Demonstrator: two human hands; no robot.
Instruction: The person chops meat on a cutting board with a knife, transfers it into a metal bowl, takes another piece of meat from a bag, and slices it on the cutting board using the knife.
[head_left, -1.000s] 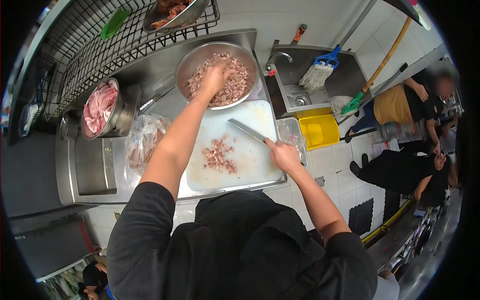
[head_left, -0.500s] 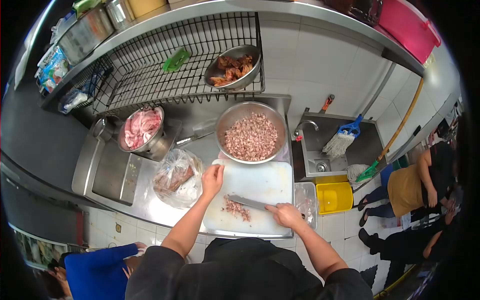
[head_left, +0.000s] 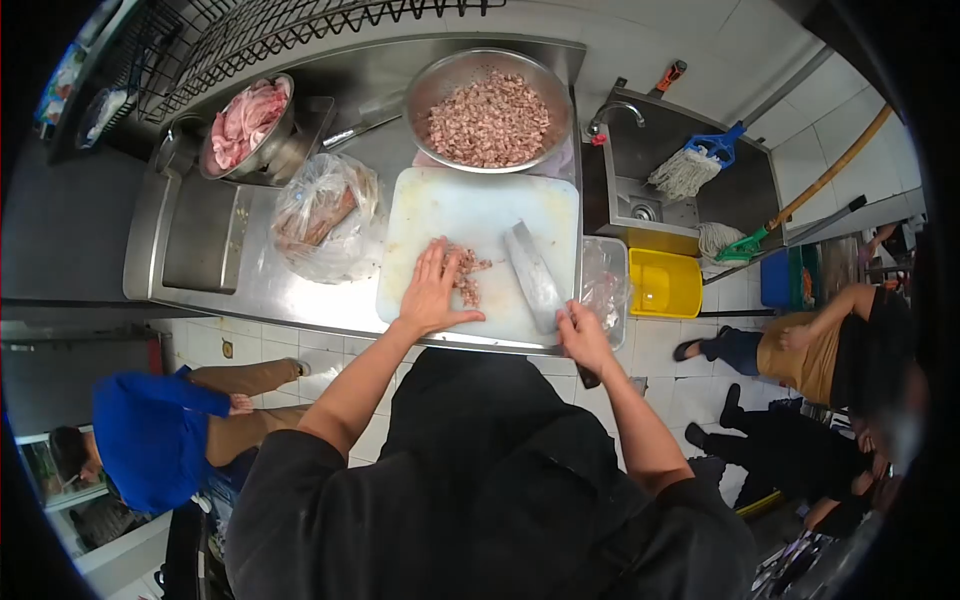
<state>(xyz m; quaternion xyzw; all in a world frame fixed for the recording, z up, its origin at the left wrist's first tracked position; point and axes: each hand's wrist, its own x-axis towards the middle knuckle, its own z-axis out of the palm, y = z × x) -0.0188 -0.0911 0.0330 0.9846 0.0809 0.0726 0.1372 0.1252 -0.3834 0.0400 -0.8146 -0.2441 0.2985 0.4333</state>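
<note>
My left hand (head_left: 430, 295) lies with its fingers stretched out against a small pile of chopped meat (head_left: 467, 268) on the white cutting board (head_left: 425, 205). My right hand (head_left: 586, 337) grips a kitchen knife (head_left: 536, 278) by its handle. Its broad blade is over the right half of the board, apart from the meat, tip pointing away from me. Just behind the board, a large steel bowl (head_left: 414, 115) holds diced meat (head_left: 490, 120).
Left of the board are a plastic bag with meat (head_left: 325, 220) and a bowl of raw meat slices (head_left: 250, 125). A lidded plastic container (head_left: 605, 290), a yellow bin (head_left: 665, 283) and a sink with a mop (head_left: 688, 172) are right. Other people stand on both sides.
My left hand has come down from above the board's left edge onto the chopped meat, fingers now spread. My right hand has drawn the knife rightward off the pile. The view has tilted down.
</note>
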